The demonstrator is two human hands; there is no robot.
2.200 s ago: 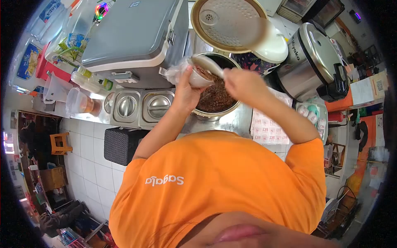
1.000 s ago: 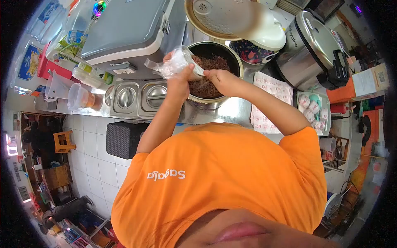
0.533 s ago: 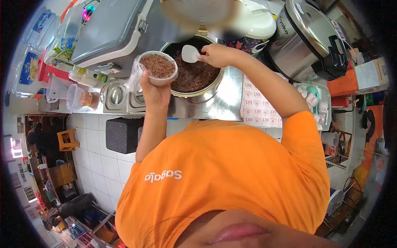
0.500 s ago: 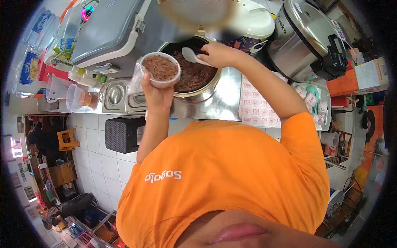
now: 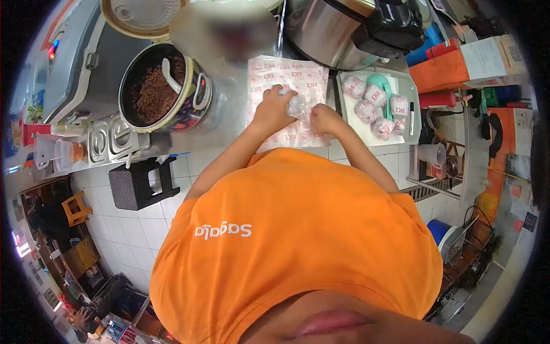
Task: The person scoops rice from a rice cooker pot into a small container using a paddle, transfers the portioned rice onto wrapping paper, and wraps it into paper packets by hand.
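My left hand [image 5: 275, 109] is closed around a small whitish bowl, mostly hidden by my fingers, over a sheet of printed wrapping paper [image 5: 263, 74]. Clear plastic wrap [image 5: 298, 107] bunches between my two hands. At its right edge is my right hand [image 5: 326, 119], fingers curled in and seemingly pinching the plastic. Whether rice is still in the bowl cannot be seen. To the left stands the pot [image 5: 125, 109] of brown rice [image 5: 154, 97], with a white rice paddle [image 5: 169, 76] resting in it.
A white tray [image 5: 354, 127] on the right holds several paper-wrapped bundles [image 5: 375, 95], a turquoise item and a marker [image 5: 411, 117]. A large steel cooker [image 5: 326, 34] stands behind the paper. Lidded steel containers [image 5: 120, 136] and a grey cooler box [image 5: 71, 63] are on the left.
My hands have moved right, from the pot to the wrapping paper. My right hand has let go of the paddle, now in the pot. The bowl came along in my left hand.
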